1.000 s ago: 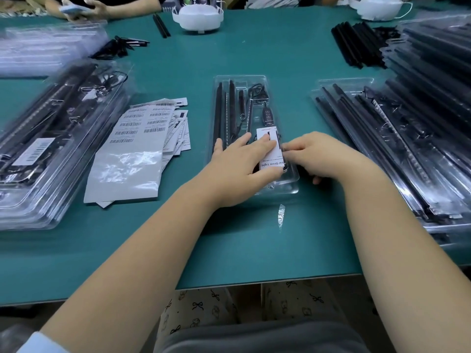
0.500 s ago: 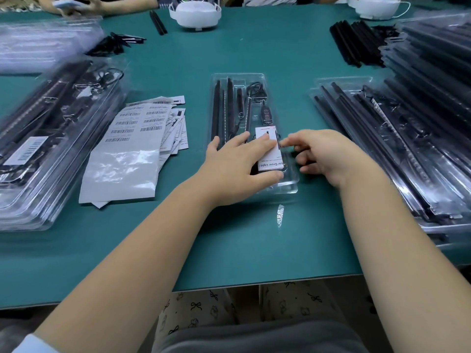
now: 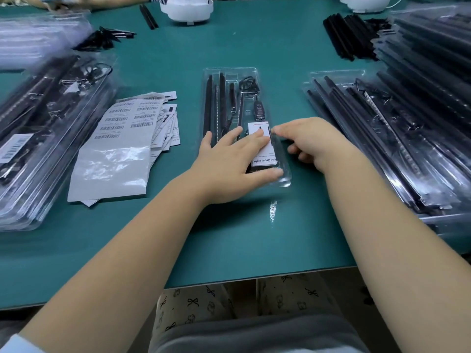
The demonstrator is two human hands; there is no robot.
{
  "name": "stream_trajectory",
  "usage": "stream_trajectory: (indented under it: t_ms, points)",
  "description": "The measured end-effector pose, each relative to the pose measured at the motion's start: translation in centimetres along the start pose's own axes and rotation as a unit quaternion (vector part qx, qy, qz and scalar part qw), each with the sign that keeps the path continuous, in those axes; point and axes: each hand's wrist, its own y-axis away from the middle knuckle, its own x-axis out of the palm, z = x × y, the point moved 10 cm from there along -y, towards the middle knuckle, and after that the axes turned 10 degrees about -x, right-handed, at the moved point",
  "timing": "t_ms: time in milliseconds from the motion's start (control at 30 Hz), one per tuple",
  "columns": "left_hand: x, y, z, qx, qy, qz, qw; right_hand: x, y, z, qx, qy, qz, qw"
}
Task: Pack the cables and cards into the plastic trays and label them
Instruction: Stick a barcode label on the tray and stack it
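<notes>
Head view: left hand (image 3: 229,161) lies flat, fingers (image 3: 251,140) spread, pressing the white card (image 3: 265,151) into the clear tray (image 3: 230,72) at frame centre. Right hand (image 3: 313,141) curls at the tray's right edge; its fingertips are blurred, grip unclear. Label sheets (image 3: 119,138) lie left on the tabletop (image 3: 280,54).

A clear plastic tray (image 3: 230,72), loaded with black cables (image 3: 222,103), is laid flat under both hands; a white card (image 3: 266,151) is seated beneath the left fingers.
</notes>
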Motion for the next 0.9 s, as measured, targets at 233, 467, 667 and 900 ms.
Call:
stream_trajectory:
  t_ms: [233,467,667,900]
  points:
    - [0.7,0.0,-0.1,0.01,-0.071,0.017,0.997,0.8,-1.1,-0.3,0.039,-0.124,-0.041,0.991]
    - [0.7,-0.1,-0.1,0.008,-0.066,0.011,0.998,-0.3,0.0,1.0,-0.044,0.031,-0.093,0.994]
    - [0.7,-0.2,-0.2,0.009,-0.06,0.008,0.998,-0.7,0.4,1.4,-0.09,0.072,-0.125,0.986]
    - [0.4,-0.3,-0.7,0.011,-0.068,-0.001,0.998,-0.7,-0.2,1.7,-0.031,0.149,-0.057,0.987]
